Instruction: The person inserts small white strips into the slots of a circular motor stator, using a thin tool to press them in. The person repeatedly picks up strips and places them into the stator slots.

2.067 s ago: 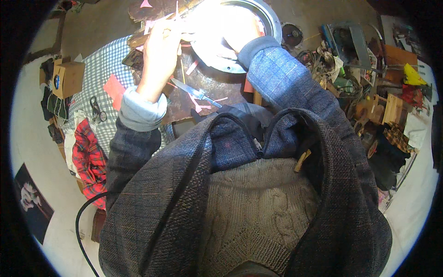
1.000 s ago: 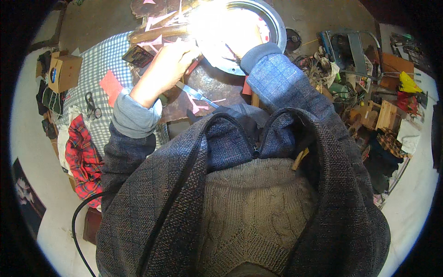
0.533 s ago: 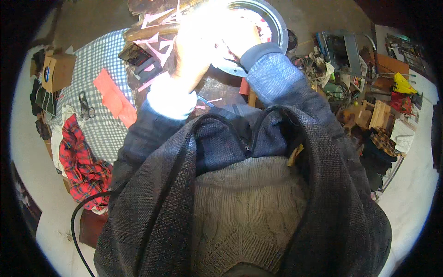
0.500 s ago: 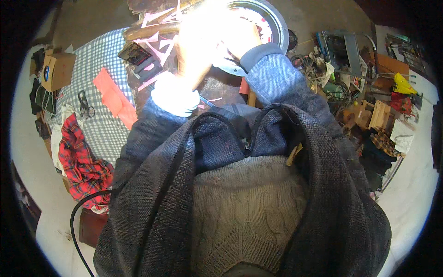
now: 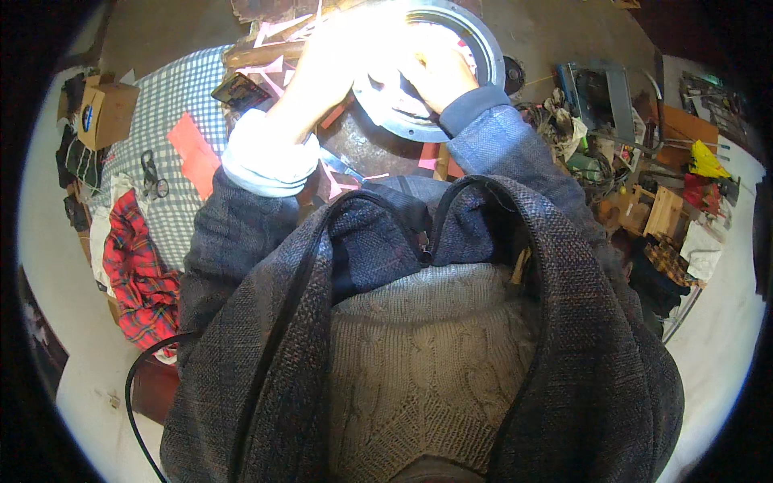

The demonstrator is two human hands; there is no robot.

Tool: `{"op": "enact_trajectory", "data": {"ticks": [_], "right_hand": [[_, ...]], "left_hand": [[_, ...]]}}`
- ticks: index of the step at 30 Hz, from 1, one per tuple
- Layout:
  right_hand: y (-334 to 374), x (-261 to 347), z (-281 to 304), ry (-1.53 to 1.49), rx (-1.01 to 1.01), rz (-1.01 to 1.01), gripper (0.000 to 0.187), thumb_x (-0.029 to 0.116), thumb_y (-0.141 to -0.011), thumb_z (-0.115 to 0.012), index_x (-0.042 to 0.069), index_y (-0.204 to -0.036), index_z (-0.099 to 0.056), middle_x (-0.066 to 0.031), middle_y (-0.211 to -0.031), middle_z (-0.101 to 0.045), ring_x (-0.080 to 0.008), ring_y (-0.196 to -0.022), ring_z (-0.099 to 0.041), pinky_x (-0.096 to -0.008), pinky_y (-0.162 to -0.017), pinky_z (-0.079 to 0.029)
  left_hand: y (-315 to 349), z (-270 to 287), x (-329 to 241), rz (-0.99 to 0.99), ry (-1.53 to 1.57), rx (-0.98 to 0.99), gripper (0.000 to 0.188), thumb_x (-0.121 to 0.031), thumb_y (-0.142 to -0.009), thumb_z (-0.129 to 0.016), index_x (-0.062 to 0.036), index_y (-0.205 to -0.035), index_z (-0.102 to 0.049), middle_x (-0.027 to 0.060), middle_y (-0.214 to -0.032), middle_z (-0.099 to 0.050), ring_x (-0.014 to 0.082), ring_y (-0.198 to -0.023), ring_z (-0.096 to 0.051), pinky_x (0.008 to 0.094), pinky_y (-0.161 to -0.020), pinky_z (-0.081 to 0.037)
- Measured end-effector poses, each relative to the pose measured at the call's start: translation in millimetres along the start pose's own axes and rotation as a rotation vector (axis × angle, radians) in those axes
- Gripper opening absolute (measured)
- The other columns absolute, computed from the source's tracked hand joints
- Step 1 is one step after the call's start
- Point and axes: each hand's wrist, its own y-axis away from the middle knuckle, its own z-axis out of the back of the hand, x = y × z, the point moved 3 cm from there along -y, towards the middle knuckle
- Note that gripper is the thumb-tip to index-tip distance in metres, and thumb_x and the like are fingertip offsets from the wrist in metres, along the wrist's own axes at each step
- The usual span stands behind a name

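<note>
A round metal housing [image 5: 492, 47] with a wide grey rim stands at the top of the view, pink and white bits showing inside it. My right hand [image 5: 444, 79] reaches over the near right part of the rim into the housing. At the left side of the same rim is my left hand [image 5: 345, 58], its wrist in a white cuff. Strong glare washes out the fingers of both hands, so what they hold, if anything, is hidden. Pink pointed strips [image 5: 274, 68] lie on the dark worktop [image 5: 366, 143] to the left.
Left of the worktop, a checked cloth [image 5: 181, 88] carries a coral-pink piece [image 5: 193, 151] and black scissors [image 5: 153, 175]. A cardboard box [image 5: 109, 111] and a red plaid cloth [image 5: 138, 270] lie farther left. At right are a metal-framed object [image 5: 608, 101] and wooden pieces [image 5: 664, 211].
My left forearm has swung outward to the left, uncovering more of the near left rim and worktop. My right hand has shifted slightly right and nearer. The whole view has shifted a little.
</note>
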Motion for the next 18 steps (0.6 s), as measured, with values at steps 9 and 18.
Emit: {"op": "enact_trajectory", "data": {"ticks": [9,18], "right_hand": [[23,-35,70,-0.843,-0.369,-0.37,0.038,0.043,-0.107,-0.058,0.009,-0.113,-0.073,-0.0033,-0.093,-0.072,-0.0105,-0.074,-0.062,-0.0301,-0.071,-0.054],[121,-204,-53,-0.747,-0.157,-0.708,0.032,0.03,-0.103,-0.056,0.006,-0.095,-0.075,-0.0094,-0.087,-0.076,-0.0247,-0.082,-0.071,-0.0373,-0.075,-0.054]], "left_hand": [[22,9,-48,-0.07,-0.342,-0.044,0.019,-0.017,-0.106,-0.057,-0.0035,-0.116,-0.066,0.0064,-0.098,-0.065,0.0165,-0.086,-0.062,0.0299,-0.072,-0.05],[10,50,-42,0.29,0.145,-0.27,0.02,-0.011,-0.108,-0.047,0.0004,-0.105,-0.063,0.0104,-0.096,-0.067,0.0206,-0.098,-0.068,0.0347,-0.092,-0.057]]}}
